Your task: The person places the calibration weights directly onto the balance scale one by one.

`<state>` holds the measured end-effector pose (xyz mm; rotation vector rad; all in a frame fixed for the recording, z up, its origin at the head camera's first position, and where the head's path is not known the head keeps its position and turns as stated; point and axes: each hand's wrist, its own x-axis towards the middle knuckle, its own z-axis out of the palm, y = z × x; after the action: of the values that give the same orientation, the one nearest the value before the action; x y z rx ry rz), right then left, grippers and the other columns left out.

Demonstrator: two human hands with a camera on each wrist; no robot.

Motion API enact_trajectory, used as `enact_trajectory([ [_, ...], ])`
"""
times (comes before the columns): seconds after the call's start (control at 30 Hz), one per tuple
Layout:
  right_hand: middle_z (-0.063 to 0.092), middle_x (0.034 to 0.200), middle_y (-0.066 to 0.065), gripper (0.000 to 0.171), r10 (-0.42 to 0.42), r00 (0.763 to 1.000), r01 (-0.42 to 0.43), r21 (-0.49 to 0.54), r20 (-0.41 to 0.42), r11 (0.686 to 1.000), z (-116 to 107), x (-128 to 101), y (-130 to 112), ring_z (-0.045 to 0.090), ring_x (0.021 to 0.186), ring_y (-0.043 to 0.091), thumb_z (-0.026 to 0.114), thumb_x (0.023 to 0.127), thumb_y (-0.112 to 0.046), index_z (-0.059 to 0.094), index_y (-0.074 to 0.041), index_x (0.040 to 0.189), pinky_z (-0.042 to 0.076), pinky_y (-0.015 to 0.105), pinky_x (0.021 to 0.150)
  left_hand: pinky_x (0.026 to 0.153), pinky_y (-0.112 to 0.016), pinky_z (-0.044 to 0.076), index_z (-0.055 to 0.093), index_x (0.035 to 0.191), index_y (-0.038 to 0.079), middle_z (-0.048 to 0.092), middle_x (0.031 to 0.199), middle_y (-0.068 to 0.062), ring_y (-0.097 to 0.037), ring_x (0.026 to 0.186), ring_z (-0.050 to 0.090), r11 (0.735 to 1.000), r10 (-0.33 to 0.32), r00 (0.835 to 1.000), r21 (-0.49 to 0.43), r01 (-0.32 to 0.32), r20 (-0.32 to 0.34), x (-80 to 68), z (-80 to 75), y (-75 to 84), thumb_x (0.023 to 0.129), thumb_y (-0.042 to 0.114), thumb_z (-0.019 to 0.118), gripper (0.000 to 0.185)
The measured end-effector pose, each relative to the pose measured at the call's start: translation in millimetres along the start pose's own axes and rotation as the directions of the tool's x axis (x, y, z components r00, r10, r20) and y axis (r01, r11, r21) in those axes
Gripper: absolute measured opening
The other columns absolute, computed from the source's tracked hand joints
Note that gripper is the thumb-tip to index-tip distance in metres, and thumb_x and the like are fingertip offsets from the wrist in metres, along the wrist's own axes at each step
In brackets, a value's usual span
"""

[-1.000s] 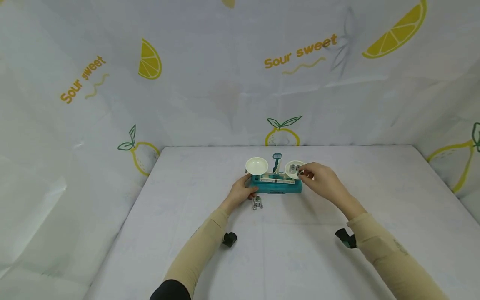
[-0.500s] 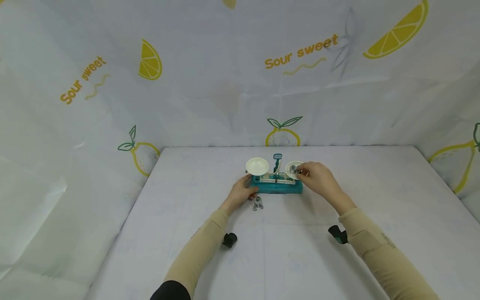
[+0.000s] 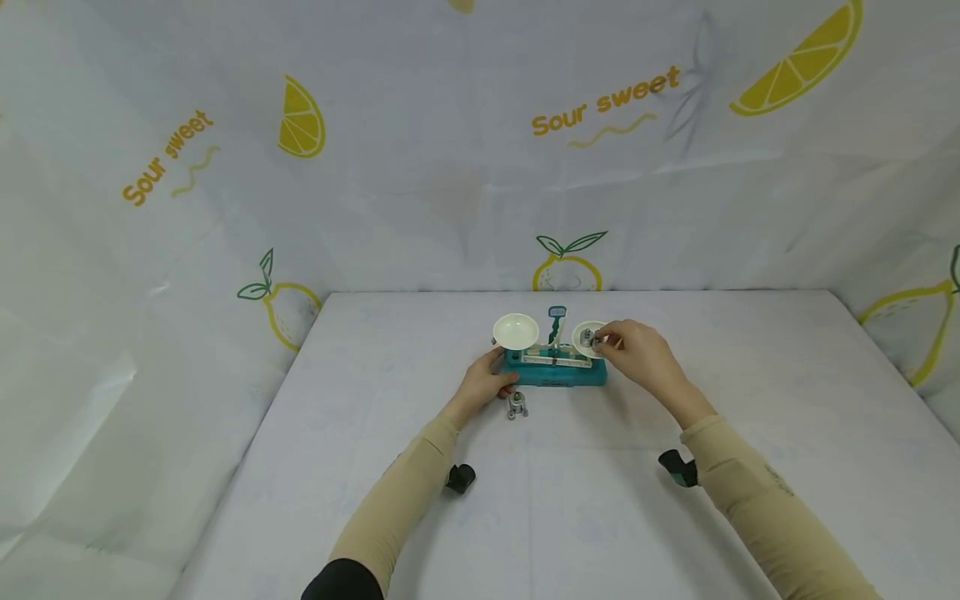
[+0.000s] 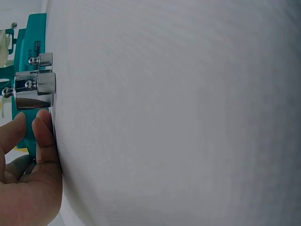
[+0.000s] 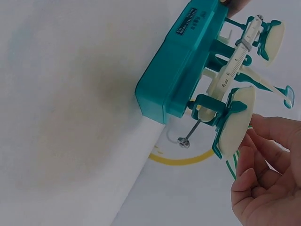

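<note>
With the left hand (image 3: 486, 385) gripping the scale (image 3: 556, 372) base, the right hand (image 3: 636, 354) pinches a weight (image 3: 589, 337) at the pan (image 3: 589, 338) under its fingertips, while more weights (image 3: 516, 406) wait beside the left hand, apparently unplaced.

White table (image 3: 750, 375): balance scale (image 3: 556, 373), metal weights (image 3: 516, 406).

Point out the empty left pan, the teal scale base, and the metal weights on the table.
Left pan (image 3: 515, 330), head view, centre of the dish.
Teal scale base (image 5: 176, 70), right wrist view, its long side.
Metal weights (image 4: 35, 87), left wrist view, largest cylinder's body.
</note>
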<state>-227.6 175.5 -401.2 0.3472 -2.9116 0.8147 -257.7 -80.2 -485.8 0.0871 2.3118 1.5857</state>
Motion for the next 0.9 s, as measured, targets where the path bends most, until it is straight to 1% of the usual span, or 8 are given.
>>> enact_trajectory([
  [0.17, 0.064, 0.096, 0.020, 0.030, -0.003, 0.998, 0.005, 0.036, -0.060, 0.999, -6, -5, 15, 0.059, 0.085, 0.031, 0.053, 0.088, -0.008, 0.061, 0.004, 0.114, 0.050, 0.041, 0.068, 0.061, -0.018, 0.051, 0.026, 0.146, 0.005, 0.062, 0.102, -0.018, -0.007, 0.063, 0.057, 1.000, 0.004, 1.000, 0.009, -0.004, 0.004, -0.2, 0.3, 0.6, 0.090, 0.015, 0.061, 0.067],
  [0.3, 0.062, 0.100, 0.023, 0.033, 0.021, 0.999, -0.018, 0.069, -0.042, 0.997, -11, -7, 29, 0.060, 0.090, 0.035, 0.051, 0.087, -0.005, 0.058, 0.005, 0.118, 0.050, 0.046, 0.074, 0.061, -0.019, 0.051, 0.027, 0.146, 0.006, 0.063, 0.098, -0.016, -0.007, 0.063, 0.058, 1.000, 0.005, 1.000, 0.005, -0.005, 0.003, 0.0, -0.4, 0.6, 0.090, 0.014, 0.061, 0.066],
  [0.37, 0.062, 0.103, 0.025, 0.035, 0.040, 0.999, -0.039, 0.080, -0.007, 0.996, -12, -8, 35, 0.060, 0.093, 0.037, 0.052, 0.087, -0.006, 0.057, 0.006, 0.119, 0.051, 0.047, 0.076, 0.061, -0.019, 0.052, 0.027, 0.146, 0.006, 0.063, 0.097, -0.016, -0.008, 0.064, 0.058, 1.000, 0.005, 1.000, 0.005, -0.005, 0.003, 0.0, -0.6, 0.5, 0.090, 0.014, 0.061, 0.066],
  [0.43, 0.061, 0.105, 0.025, 0.036, 0.060, 0.997, -0.064, 0.090, 0.049, 0.994, -12, -8, 40, 0.060, 0.096, 0.039, 0.054, 0.087, -0.009, 0.055, 0.006, 0.120, 0.051, 0.047, 0.077, 0.061, -0.020, 0.052, 0.027, 0.146, 0.005, 0.064, 0.096, -0.016, -0.008, 0.064, 0.058, 1.000, 0.006, 1.000, 0.008, -0.006, 0.004, 0.3, -0.8, 0.0, 0.090, 0.015, 0.061, 0.067],
  [0.6, 0.061, 0.105, 0.022, 0.042, 0.101, 0.979, -0.126, 0.137, 0.178, 0.983, -4, -5, 52, 0.059, 0.101, 0.039, 0.060, 0.088, -0.020, 0.054, 0.003, 0.122, 0.050, 0.043, 0.077, 0.061, -0.019, 0.051, 0.027, 0.146, 0.005, 0.064, 0.096, -0.015, -0.007, 0.064, 0.058, 1.000, 0.009, 1.000, 0.014, -0.009, 0.005, -0.1, -0.9, 0.5, 0.090, 0.015, 0.061, 0.067],
  [0.7, 0.060, 0.105, 0.020, 0.044, 0.117, 0.967, -0.159, 0.180, 0.225, 0.971, 6, -1, 59, 0.058, 0.102, 0.036, 0.061, 0.088, -0.023, 0.053, 0.002, 0.123, 0.050, 0.038, 0.077, 0.061, -0.018, 0.051, 0.027, 0.146, 0.005, 0.063, 0.096, -0.015, -0.007, 0.063, 0.057, 1.000, 0.013, 1.000, 0.016, -0.013, 0.007, -0.6, -0.8, 0.8, 0.090, 0.015, 0.061, 0.067],
  [0.83, 0.059, 0.106, 0.020, 0.048, 0.119, 0.949, -0.192, 0.236, 0.291, 0.953, 17, 5, 65, 0.057, 0.097, 0.030, 0.060, 0.089, -0.024, 0.049, 0.003, 0.127, 0.048, 0.031, 0.075, 0.060, -0.019, 0.051, 0.027, 0.146, 0.005, 0.063, 0.096, -0.016, -0.007, 0.063, 0.058, 1.000, 0.012, 1.000, 0.015, -0.012, 0.007, -0.3, -0.5, 0.5, 0.090, 0.015, 0.061, 0.067],
  [0.9, 0.058, 0.107, 0.020, 0.050, 0.116, 0.937, -0.210, 0.265, 0.330, 0.941, 21, 7, 67, 0.057, 0.094, 0.026, 0.060, 0.089, -0.026, 0.046, 0.002, 0.128, 0.047, 0.030, 0.075, 0.061, -0.019, 0.051, 0.027, 0.146, 0.005, 0.063, 0.097, -0.016, -0.007, 0.063, 0.058, 1.000, 0.009, 1.000, 0.014, -0.009, 0.007, -0.4, -0.6, 0.9, 0.090, 0.015, 0.061, 0.067],
])
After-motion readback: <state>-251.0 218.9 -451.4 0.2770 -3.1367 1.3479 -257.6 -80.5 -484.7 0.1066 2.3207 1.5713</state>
